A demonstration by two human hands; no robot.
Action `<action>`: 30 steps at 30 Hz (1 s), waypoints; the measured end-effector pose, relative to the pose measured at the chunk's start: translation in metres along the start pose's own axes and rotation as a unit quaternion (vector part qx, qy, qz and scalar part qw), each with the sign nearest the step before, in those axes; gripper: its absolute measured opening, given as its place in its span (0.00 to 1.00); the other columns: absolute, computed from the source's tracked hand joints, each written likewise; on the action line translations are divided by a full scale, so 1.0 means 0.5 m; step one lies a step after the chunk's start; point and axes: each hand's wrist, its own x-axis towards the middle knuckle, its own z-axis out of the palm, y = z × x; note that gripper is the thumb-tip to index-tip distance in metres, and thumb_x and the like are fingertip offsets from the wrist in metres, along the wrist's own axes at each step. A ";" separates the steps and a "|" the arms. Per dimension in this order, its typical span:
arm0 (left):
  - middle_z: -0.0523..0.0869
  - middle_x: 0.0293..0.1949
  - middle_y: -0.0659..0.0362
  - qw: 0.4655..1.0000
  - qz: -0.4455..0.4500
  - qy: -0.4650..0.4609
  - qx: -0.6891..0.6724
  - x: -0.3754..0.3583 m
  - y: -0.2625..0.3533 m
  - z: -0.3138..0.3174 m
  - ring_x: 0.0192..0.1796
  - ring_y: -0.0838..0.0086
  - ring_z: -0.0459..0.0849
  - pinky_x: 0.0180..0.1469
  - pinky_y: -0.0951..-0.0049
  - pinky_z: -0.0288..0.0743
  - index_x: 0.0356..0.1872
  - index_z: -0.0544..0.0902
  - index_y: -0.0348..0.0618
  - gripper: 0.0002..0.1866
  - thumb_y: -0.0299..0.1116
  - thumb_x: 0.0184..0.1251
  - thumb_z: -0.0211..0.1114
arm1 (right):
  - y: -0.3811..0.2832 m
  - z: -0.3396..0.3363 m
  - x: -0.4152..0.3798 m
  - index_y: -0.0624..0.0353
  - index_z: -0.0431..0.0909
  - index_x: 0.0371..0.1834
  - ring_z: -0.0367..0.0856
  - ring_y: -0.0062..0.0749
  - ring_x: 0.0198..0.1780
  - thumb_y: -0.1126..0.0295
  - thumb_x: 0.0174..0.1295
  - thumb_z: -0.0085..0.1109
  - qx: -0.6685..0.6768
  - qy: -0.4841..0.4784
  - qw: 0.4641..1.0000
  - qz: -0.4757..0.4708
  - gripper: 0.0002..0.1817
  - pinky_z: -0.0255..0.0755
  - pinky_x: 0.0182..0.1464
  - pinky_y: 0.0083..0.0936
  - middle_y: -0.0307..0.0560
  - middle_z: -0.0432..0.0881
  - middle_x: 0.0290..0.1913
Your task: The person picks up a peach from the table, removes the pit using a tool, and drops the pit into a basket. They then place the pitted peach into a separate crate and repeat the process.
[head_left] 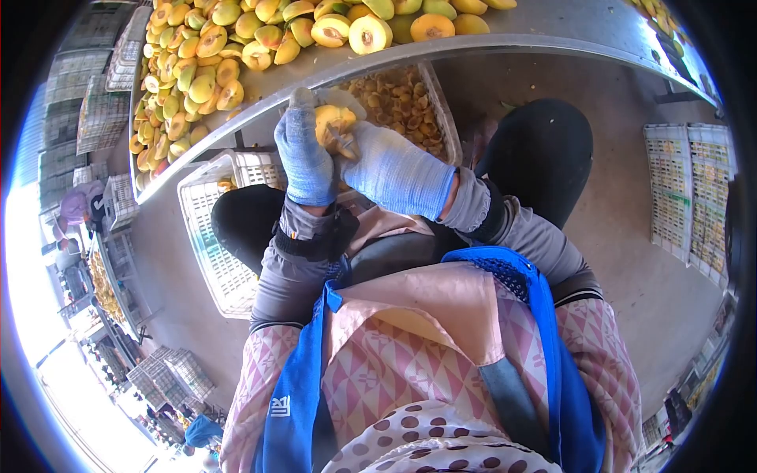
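My left hand (306, 150), in a blue-and-white knitted glove, is closed around a yellow peach half (334, 124) with its thumb up. From the other side my right hand (398, 169), gloved alike, meets the fruit with curled fingers. A small greyish metal tool (348, 147) shows between the right hand and the peach half; most of it is hidden by the glove. Both hands are above my lap, just short of the metal table's raised edge (260, 108). Many halved peaches (213, 41) lie heaped on that table, several with the cut side up.
Under the table edge, a crate (441, 110) holds brown peach stones (402, 106). A white plastic crate (213, 252) stands by my left knee. Stacked crates (690, 197) are at the right, and more (169, 374) at the left. Other people (79, 205) are at the far left.
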 end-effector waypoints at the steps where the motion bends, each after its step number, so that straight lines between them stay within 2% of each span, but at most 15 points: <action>1: 0.87 0.33 0.55 1.000 0.020 -0.001 0.009 -0.002 0.001 -0.001 0.33 0.75 0.85 0.35 0.77 0.78 0.41 0.82 0.33 0.26 0.50 0.77 0.51 | 0.000 -0.003 0.001 0.64 0.84 0.39 0.83 0.48 0.41 0.72 0.60 0.55 0.024 0.000 1.000 0.003 0.10 0.80 0.46 0.37 0.56 0.82 0.38; 2: 0.87 0.32 0.55 0.999 0.041 -0.003 0.017 -0.003 0.000 -0.001 0.32 0.75 0.85 0.35 0.77 0.77 0.40 0.83 0.33 0.26 0.50 0.77 0.51 | 0.001 -0.006 0.003 0.65 0.84 0.39 0.83 0.47 0.41 0.72 0.61 0.53 0.048 0.002 0.999 0.005 0.11 0.79 0.47 0.36 0.56 0.82 0.37; 3: 0.87 0.32 0.55 0.998 0.061 -0.005 0.026 -0.003 -0.002 -0.001 0.32 0.75 0.85 0.35 0.78 0.77 0.40 0.83 0.33 0.25 0.50 0.77 0.52 | 0.004 -0.003 0.003 0.65 0.84 0.39 0.83 0.49 0.41 0.72 0.60 0.55 0.037 0.017 0.999 -0.011 0.11 0.80 0.45 0.37 0.57 0.82 0.39; 5: 0.87 0.32 0.55 0.999 0.038 -0.012 -0.016 -0.002 -0.006 0.000 0.33 0.74 0.85 0.35 0.78 0.77 0.40 0.83 0.33 0.25 0.49 0.77 0.52 | 0.008 0.007 0.002 0.65 0.83 0.40 0.83 0.52 0.40 0.73 0.57 0.59 0.016 0.046 0.998 -0.043 0.10 0.81 0.42 0.38 0.58 0.81 0.42; 9: 0.87 0.31 0.55 0.998 -0.050 0.017 -0.036 0.000 0.004 0.010 0.33 0.73 0.86 0.35 0.77 0.78 0.39 0.83 0.32 0.25 0.49 0.77 0.53 | -0.011 -0.007 -0.008 0.66 0.83 0.41 0.84 0.52 0.39 0.73 0.58 0.58 0.018 -0.001 0.999 0.045 0.11 0.82 0.41 0.38 0.60 0.80 0.41; 12: 0.87 0.31 0.54 0.999 0.032 -0.008 0.003 0.003 -0.009 -0.003 0.33 0.73 0.86 0.35 0.76 0.78 0.39 0.83 0.32 0.25 0.48 0.77 0.52 | -0.003 -0.002 -0.007 0.67 0.83 0.42 0.84 0.52 0.39 0.73 0.58 0.58 0.028 0.003 0.999 0.027 0.11 0.82 0.41 0.37 0.61 0.80 0.39; 15: 0.87 0.32 0.54 0.999 0.031 0.007 -0.037 -0.005 -0.015 0.002 0.33 0.73 0.86 0.35 0.75 0.79 0.38 0.83 0.32 0.24 0.48 0.77 0.52 | 0.001 -0.004 -0.005 0.68 0.83 0.42 0.84 0.51 0.37 0.72 0.58 0.58 -0.009 0.009 1.000 -0.024 0.12 0.82 0.40 0.37 0.61 0.80 0.39; 17: 0.87 0.32 0.55 0.995 0.073 -0.014 0.072 0.001 -0.014 -0.008 0.33 0.73 0.86 0.36 0.75 0.80 0.39 0.83 0.32 0.24 0.47 0.77 0.53 | 0.000 0.000 -0.007 0.68 0.83 0.41 0.84 0.51 0.36 0.72 0.58 0.58 -0.050 0.025 0.998 -0.033 0.12 0.82 0.39 0.37 0.60 0.80 0.38; 18: 0.87 0.33 0.55 0.987 0.094 -0.025 0.126 0.003 -0.013 -0.011 0.33 0.73 0.86 0.36 0.75 0.80 0.39 0.83 0.32 0.23 0.47 0.77 0.54 | -0.003 0.000 -0.008 0.67 0.83 0.40 0.84 0.51 0.36 0.72 0.59 0.58 0.007 0.006 0.999 0.039 0.11 0.81 0.39 0.37 0.60 0.81 0.38; 20: 0.87 0.33 0.55 1.000 -0.005 -0.001 0.025 0.003 -0.009 0.001 0.33 0.74 0.86 0.36 0.75 0.80 0.40 0.83 0.33 0.22 0.46 0.76 0.55 | -0.011 0.002 -0.006 0.67 0.83 0.40 0.84 0.50 0.35 0.71 0.60 0.58 0.121 -0.034 0.975 0.183 0.11 0.81 0.38 0.37 0.59 0.81 0.38; 21: 0.87 0.32 0.56 0.998 -0.054 0.013 -0.026 0.001 -0.008 0.005 0.33 0.74 0.86 0.36 0.75 0.80 0.40 0.83 0.33 0.21 0.46 0.76 0.55 | -0.010 0.002 -0.008 0.67 0.83 0.39 0.84 0.51 0.35 0.71 0.60 0.58 0.106 -0.031 0.979 0.169 0.11 0.81 0.38 0.37 0.60 0.81 0.38; 24: 0.86 0.34 0.51 0.998 -0.057 0.017 -0.026 0.000 -0.008 0.006 0.34 0.69 0.85 0.39 0.72 0.81 0.44 0.81 0.32 0.21 0.42 0.77 0.49 | -0.010 -0.005 -0.011 0.67 0.83 0.38 0.85 0.52 0.36 0.70 0.61 0.58 0.096 -0.026 0.982 0.158 0.10 0.81 0.38 0.38 0.61 0.81 0.37; 27: 0.86 0.34 0.52 0.995 -0.100 -0.012 -0.024 0.011 -0.011 -0.005 0.34 0.70 0.85 0.40 0.72 0.81 0.44 0.81 0.31 0.22 0.44 0.78 0.49 | -0.025 -0.034 -0.002 0.67 0.83 0.37 0.85 0.53 0.35 0.71 0.61 0.58 0.127 -0.036 0.966 0.220 0.10 0.81 0.38 0.38 0.62 0.81 0.36; 29: 0.87 0.33 0.54 0.996 -0.081 -0.022 -0.037 0.004 -0.003 0.003 0.33 0.72 0.85 0.37 0.75 0.80 0.41 0.83 0.32 0.21 0.44 0.77 0.53 | -0.036 -0.049 0.004 0.67 0.82 0.37 0.85 0.53 0.35 0.71 0.60 0.58 0.122 -0.051 0.953 0.273 0.09 0.81 0.38 0.39 0.62 0.82 0.37; 30: 0.87 0.32 0.55 0.996 -0.071 -0.029 -0.044 0.004 0.000 0.007 0.32 0.74 0.86 0.36 0.76 0.79 0.39 0.84 0.33 0.21 0.44 0.76 0.55 | -0.034 -0.045 0.003 0.67 0.82 0.38 0.85 0.53 0.35 0.72 0.60 0.58 0.136 -0.043 0.954 0.264 0.09 0.81 0.38 0.39 0.63 0.82 0.37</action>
